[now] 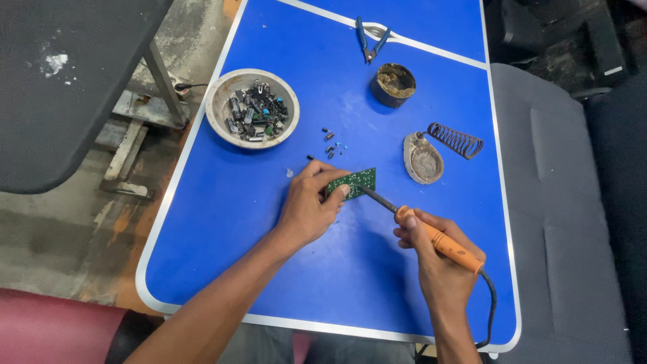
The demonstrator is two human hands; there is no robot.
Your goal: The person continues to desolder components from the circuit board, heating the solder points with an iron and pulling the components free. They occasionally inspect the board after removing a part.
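Observation:
My left hand [311, 205] pinches the left end of a small green circuit board [357, 180] that rests on the blue table [222, 222]. My right hand [441, 263] grips an orange-handled soldering iron [441, 243]. Its dark tip touches the board's lower right edge. The iron's black cable runs off past my right wrist toward the table's near edge.
A round bowl [253, 108] of loose electronic parts stands at the left. Several small components [330, 143] lie above the board. A soldering iron stand with a coil [438, 148], a dark tin of flux [393, 84] and blue-handled cutters [371, 37] sit farther back. A grey seat [559, 222] is at right.

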